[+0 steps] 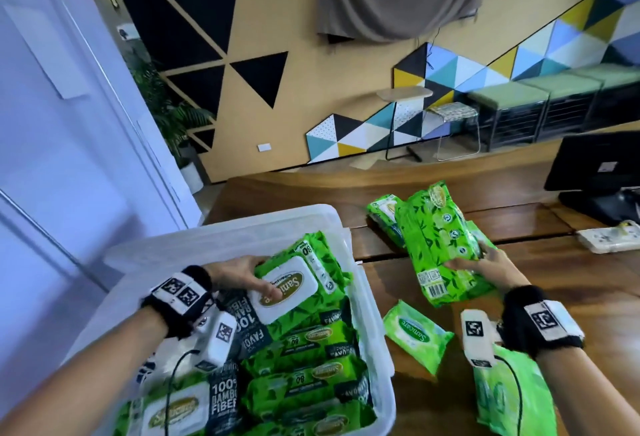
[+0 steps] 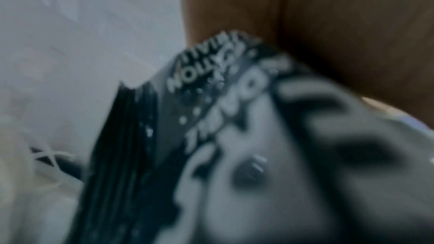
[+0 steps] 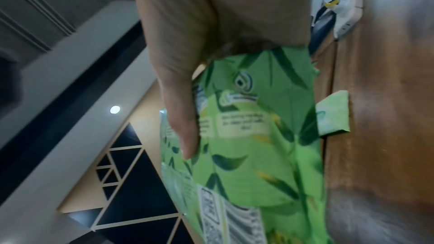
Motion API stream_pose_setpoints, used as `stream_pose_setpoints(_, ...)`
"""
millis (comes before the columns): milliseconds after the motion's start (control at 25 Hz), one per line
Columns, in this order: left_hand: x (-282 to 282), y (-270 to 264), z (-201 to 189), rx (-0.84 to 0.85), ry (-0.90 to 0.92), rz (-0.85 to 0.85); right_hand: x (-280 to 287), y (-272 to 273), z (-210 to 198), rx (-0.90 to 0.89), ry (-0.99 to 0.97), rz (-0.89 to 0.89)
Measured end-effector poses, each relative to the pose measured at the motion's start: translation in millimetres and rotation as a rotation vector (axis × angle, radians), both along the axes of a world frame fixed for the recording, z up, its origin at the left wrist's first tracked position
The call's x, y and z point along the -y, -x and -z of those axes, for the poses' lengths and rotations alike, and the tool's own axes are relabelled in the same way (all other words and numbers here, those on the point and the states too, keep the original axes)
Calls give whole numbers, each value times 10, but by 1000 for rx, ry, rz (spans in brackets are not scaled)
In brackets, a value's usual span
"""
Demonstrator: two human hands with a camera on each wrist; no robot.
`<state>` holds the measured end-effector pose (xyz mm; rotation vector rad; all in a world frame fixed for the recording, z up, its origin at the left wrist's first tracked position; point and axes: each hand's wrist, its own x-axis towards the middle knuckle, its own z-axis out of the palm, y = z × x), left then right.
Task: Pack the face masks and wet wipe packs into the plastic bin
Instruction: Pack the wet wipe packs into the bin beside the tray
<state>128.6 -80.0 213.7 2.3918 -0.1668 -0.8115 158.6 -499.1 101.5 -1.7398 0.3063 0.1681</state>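
A clear plastic bin (image 1: 221,227) stands at the table's left, holding several green wet wipe packs and black face mask packs (image 1: 225,397). Over the bin my left hand (image 1: 242,279) grips a green wipe pack with a white lid (image 1: 294,286), thumb on the lid. The left wrist view shows only a blurred black mask pack (image 2: 164,136) against the bin wall. To the right, above the table, my right hand (image 1: 481,265) holds a green wipe pack (image 1: 440,252) tilted up, barcode side showing. In the right wrist view my thumb (image 3: 180,118) lies across that pack (image 3: 253,155).
More green packs lie on the wooden table (image 1: 571,272): one behind the held pack (image 1: 381,213), a pale one (image 1: 415,335) by the bin, another (image 1: 512,397) under my right wrist. A black monitor (image 1: 599,165) and a white power strip (image 1: 609,236) sit at the far right.
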Motion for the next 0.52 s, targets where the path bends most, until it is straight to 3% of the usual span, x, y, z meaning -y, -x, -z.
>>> stream_pose_setpoints(160, -102, -395, 437, -127, -83, 141, -192, 304, -405, 243, -156, -34)
stream_pose_setpoints(280, -310, -719, 871, -68, -160, 208, -516, 538, -709, 404, -169, -123)
stream_pose_setpoints(440, -174, -647, 533, 60, -128, 261, -870, 561, -936, 644, -27, -183)
stream_pose_setpoints(520, -181, -598, 564, 140, -187, 291, -1010, 548, -987, 720, 12, -210)
